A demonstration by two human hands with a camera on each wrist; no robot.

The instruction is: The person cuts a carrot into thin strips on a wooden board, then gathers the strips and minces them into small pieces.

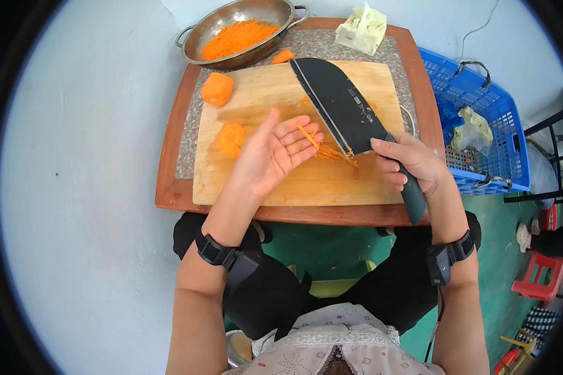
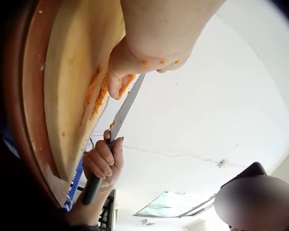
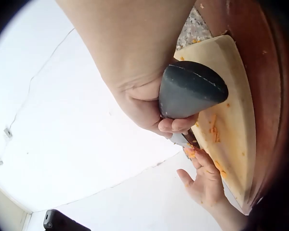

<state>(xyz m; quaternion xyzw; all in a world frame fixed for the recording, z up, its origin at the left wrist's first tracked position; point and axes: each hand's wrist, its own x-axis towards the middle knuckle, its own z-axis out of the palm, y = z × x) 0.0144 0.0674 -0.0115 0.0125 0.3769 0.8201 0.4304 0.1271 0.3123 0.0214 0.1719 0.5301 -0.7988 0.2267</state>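
My left hand (image 1: 272, 153) is palm up over the wooden cutting board (image 1: 281, 195), its fingers loosely extended with a few thin carrot strips on them. More carrot shreds (image 1: 334, 154) lie beside its fingertips, close to the knife's edge. In my right hand (image 1: 414, 159) I grip the dark handle of a broad black kitchen knife (image 1: 347, 103), thumb on top near the blade. The blade slants up and left above the board, with carrot bits along its edge. A carrot chunk (image 1: 218, 89) and a cut carrot piece (image 1: 231, 139) sit on the board's left side.
A two-handled metal pan (image 1: 197, 50) of shredded carrot (image 1: 241, 39) stands at the back left. Near it lies a small carrot piece (image 1: 283, 56). A tissue pack (image 1: 361, 31) is at the back right. Right of the table (image 1: 169, 159) stand a blue basket (image 1: 520, 150) and a red stool (image 1: 540, 278).
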